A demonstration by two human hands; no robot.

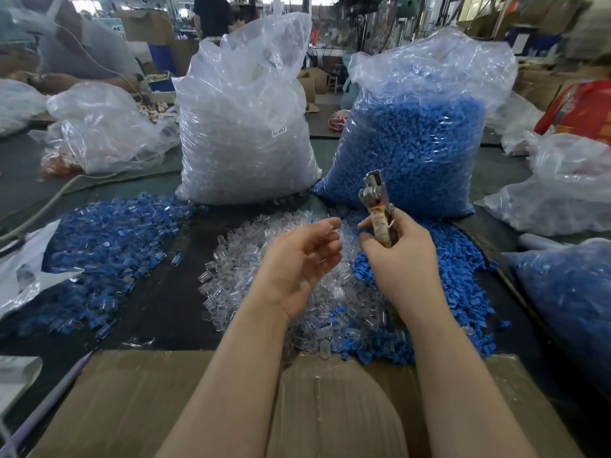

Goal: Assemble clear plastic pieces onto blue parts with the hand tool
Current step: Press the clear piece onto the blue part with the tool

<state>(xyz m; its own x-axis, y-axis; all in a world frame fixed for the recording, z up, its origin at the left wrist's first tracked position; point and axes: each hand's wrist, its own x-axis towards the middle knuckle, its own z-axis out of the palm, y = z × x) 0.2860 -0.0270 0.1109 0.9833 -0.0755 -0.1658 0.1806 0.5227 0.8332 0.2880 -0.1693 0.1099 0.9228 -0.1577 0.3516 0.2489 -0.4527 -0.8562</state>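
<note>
Head view: we face a dark table [165, 312] with two tall plastic bags standing at twelve o'clock, touching at their bases. One bag [244, 127] at eleven holds clear pieces; the other bag [416, 137] at one holds blue parts. A third bag of blue parts [575, 299] lies at three. We count three loose heaps: a blue and clear mixed heap [109, 252] at nine, a clear heap [238, 269] at centre, and a blue heap [456, 285] just right of it, the two meeting and mingling along their edge. One cardboard sheet [139, 404] spreads at six, under our forearms. Our left hand [301, 259] hovers palm-up over the clear heap, fingers loosely curved and wide; whether it holds a clear piece we cannot tell. Our right hand [400, 256] grips the one hand tool [377, 206] by its taped handle, metal head pointing to twelve.
</note>
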